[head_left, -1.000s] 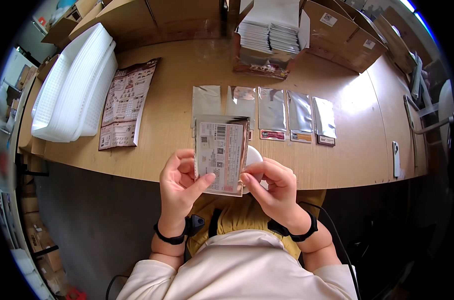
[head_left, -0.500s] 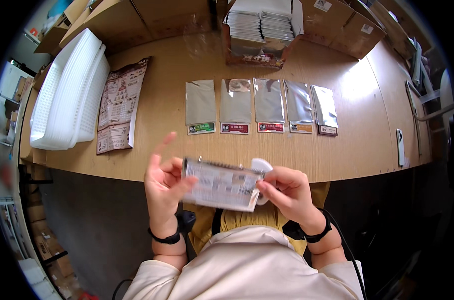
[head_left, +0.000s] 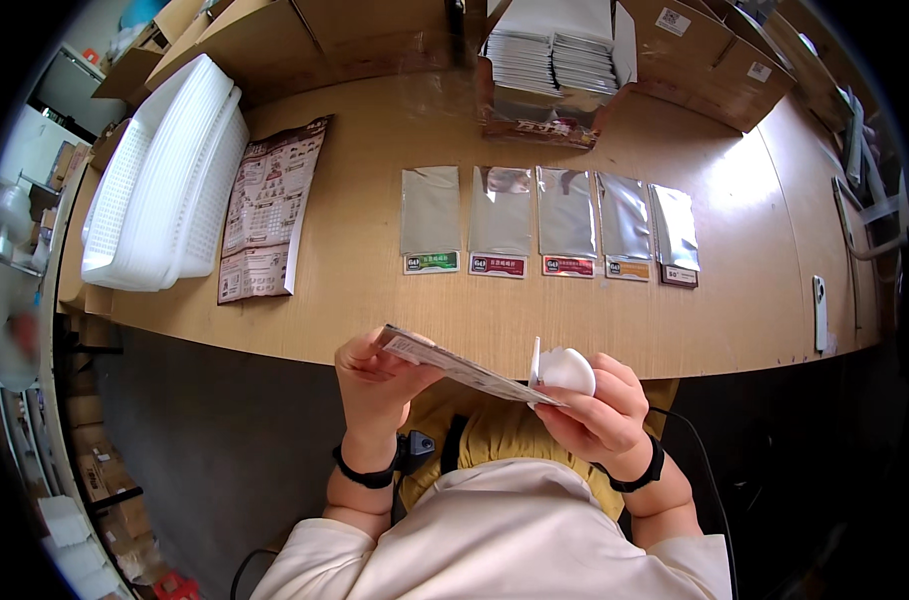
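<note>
In front of my body, over the table's near edge, a flat printed packet [head_left: 464, 370] is tilted so that it shows almost edge-on. My left hand [head_left: 376, 392] is closed on its left end, thumb on the near side. The other end is pinched by my right hand [head_left: 609, 418]. That same hand also has a white round plastic thing [head_left: 566, 371] with a thin upright flap between its fingers; its exact kind I cannot make out. Beyond my hands, several silver packets [head_left: 500, 222] with coloured label strips lie in a row on the table.
Stacked white plastic baskets [head_left: 159, 190] stand at the left, beside a folded brown printed bag [head_left: 271, 215]. An open box [head_left: 539, 125] full of silver packets sits at the back among cardboard boxes [head_left: 709, 65]. A phone [head_left: 819, 313] lies near the right edge of the wooden table [head_left: 374, 310].
The packet has turned from showing its printed face to nearly edge-on. My left fingers, spread before, have closed on its left end. The whole view has shifted slightly.
</note>
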The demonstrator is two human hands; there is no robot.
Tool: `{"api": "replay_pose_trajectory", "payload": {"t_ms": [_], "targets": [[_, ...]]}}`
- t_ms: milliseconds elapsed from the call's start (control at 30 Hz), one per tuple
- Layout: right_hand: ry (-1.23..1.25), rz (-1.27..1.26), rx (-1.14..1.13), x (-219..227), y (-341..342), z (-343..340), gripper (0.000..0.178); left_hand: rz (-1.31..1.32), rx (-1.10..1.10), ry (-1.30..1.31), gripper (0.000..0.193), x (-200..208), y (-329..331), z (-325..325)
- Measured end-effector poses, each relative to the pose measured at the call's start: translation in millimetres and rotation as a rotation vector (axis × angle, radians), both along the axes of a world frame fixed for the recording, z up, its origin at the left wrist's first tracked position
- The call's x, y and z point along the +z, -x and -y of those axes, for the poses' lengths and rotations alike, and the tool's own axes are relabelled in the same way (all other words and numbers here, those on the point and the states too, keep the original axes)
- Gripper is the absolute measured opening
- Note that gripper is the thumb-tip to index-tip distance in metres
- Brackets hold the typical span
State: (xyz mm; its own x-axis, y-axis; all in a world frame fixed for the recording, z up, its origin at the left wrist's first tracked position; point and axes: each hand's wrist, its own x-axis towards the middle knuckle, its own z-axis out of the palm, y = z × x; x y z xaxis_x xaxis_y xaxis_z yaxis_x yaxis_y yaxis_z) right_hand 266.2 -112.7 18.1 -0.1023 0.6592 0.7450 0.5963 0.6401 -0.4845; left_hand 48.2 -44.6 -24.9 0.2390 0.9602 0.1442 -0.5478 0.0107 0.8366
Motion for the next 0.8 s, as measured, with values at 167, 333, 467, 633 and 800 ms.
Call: {"api": "replay_pose_trajectory", "payload": {"t_ms": [167, 333, 467, 633, 800], "targets": [[0.221, -0.089, -0.109, 2, -20, -3, 0.027, -0.117, -0.146, 0.036, 0.033, 41, -7, 1], [0.574, -0.016, 0.086, 22, -16, -11, 0.013, -0.816, -0.767, -0.416, 0.044, 53, 4, -18], [0.762, -0.132, 0.177, 23, -11, -5, 0.007, -0.647, -0.583, -0.064, 0.054, 51, 2, -13], [0.669, -0.931, -0.062, 10, 1, -5, 0.01, 0.342, -0.229, 0.428, 0.072, 45, -9, -23], [0.523, -0.872, -0.131, -3, 15, -20, 0.009, -0.071, -0.241, 0.146, 0.038, 31, -36, 8]]}}
